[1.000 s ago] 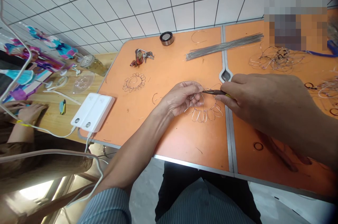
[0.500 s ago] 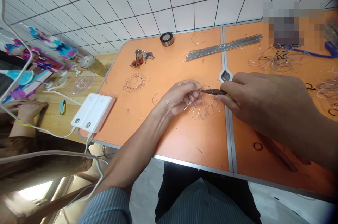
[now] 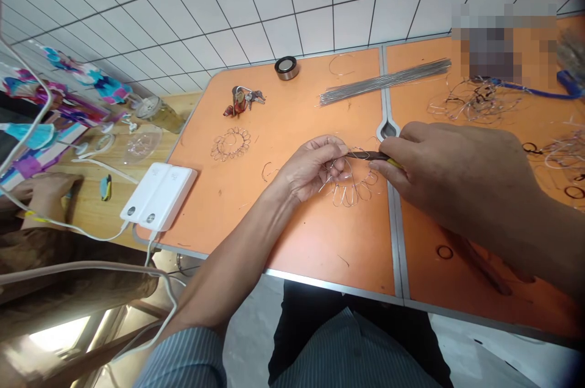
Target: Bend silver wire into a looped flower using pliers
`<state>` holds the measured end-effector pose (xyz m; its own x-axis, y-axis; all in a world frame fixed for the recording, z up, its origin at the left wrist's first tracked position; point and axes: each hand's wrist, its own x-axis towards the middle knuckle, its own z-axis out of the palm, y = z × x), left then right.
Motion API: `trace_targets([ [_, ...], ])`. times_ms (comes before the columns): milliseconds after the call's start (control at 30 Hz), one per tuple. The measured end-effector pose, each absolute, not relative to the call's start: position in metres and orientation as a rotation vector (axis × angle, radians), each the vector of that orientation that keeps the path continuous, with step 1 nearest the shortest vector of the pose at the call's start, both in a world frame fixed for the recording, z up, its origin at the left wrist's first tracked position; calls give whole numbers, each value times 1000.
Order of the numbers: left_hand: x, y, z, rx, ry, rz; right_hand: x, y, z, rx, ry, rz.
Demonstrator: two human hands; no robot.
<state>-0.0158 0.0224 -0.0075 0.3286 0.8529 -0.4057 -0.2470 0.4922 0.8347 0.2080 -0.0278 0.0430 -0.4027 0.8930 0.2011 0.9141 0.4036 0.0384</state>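
Note:
A looped wire ring (image 3: 350, 194), shaped like a flower with thin petals, is pinched between the thumb and fingers of my left hand (image 3: 317, 165). My right hand (image 3: 450, 172) is wrapped round a pair of pliers (image 3: 368, 156) with a bit of yellow handle showing. The dark jaws point left and meet the ring's upper edge beside my left fingertips; the exact spot they grip is too small to make out. To the left, a second looped wire ring (image 3: 231, 144) lies flat on the orange table (image 3: 301, 248).
Behind my hands lies a bundle of straight wires (image 3: 384, 82). Tangled wire (image 3: 479, 102) spreads at the right. Keys (image 3: 244, 100), a round metal tin (image 3: 286, 67) and a white power box (image 3: 159, 193) sit leftward. Another person's hand (image 3: 52, 190) is at the far left.
The view has shifted very slightly. Both hands keep their hold on the wire ring and pliers, and the pliers' jaws have turned a little.

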Motion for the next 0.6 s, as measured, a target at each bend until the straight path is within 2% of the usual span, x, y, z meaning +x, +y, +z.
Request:
trace_targets([
  [200, -15, 21, -7, 793, 993, 830, 205, -25, 46, -1702, -2484, -80],
  [600, -13, 20, -7, 796, 1000, 824, 210, -23, 40, -1604, -2455, -78],
])
